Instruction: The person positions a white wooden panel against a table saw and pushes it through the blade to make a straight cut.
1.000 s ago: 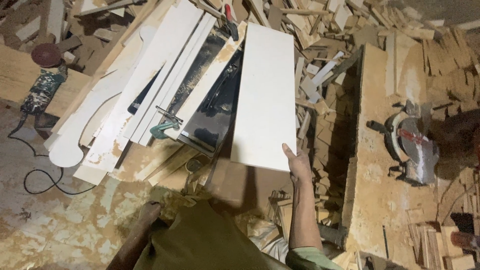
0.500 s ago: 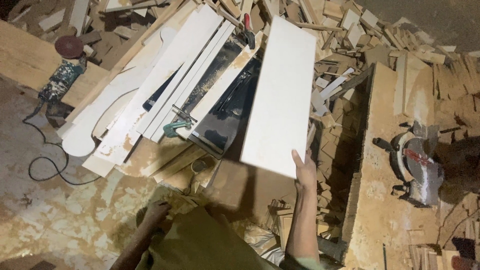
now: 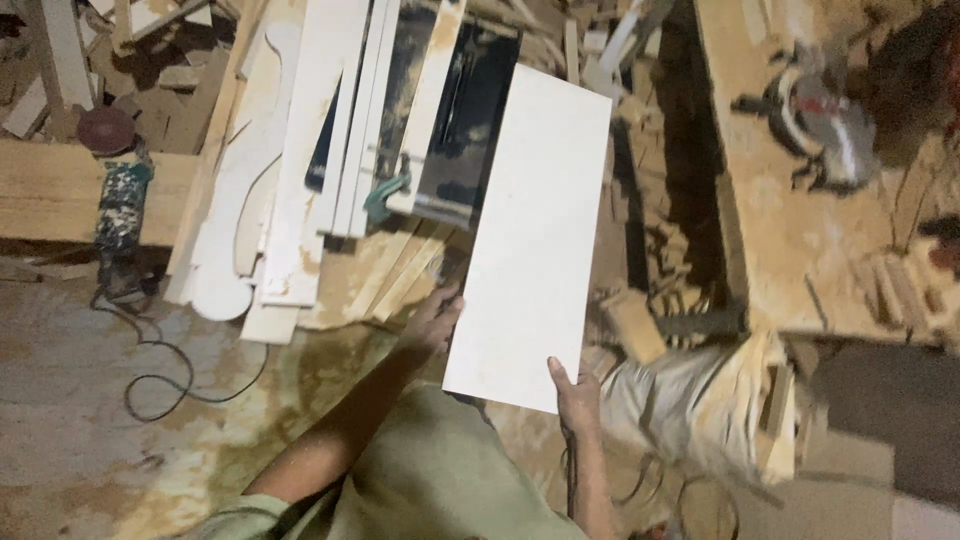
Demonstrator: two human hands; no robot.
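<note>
Since half a second ago the white board point(image 3: 530, 240) has swung nearer to me, and where only one hand held it, both now do. My right hand point(image 3: 577, 392) pinches its near corner at about 5 o'clock, thumb on top; my left hand point(image 3: 436, 318) presses the long edge at 8 o'clock, fingers partly hidden behind the panel. It hangs tilted in the air, above the stack of pale planks point(image 3: 300, 170) and the dark bench point(image 3: 470, 110) at 11 o'clock. I judge it stiff, smooth and fairly light, likely to slip when pinched, so the two long edges are the safest grip. At 2 o'clock sits a circular saw point(image 3: 820, 120) on a plywood table point(image 3: 790, 250); an angle grinder point(image 3: 118, 200) lies at 9 o'clock. Open floor lies toward 7 o'clock
</note>
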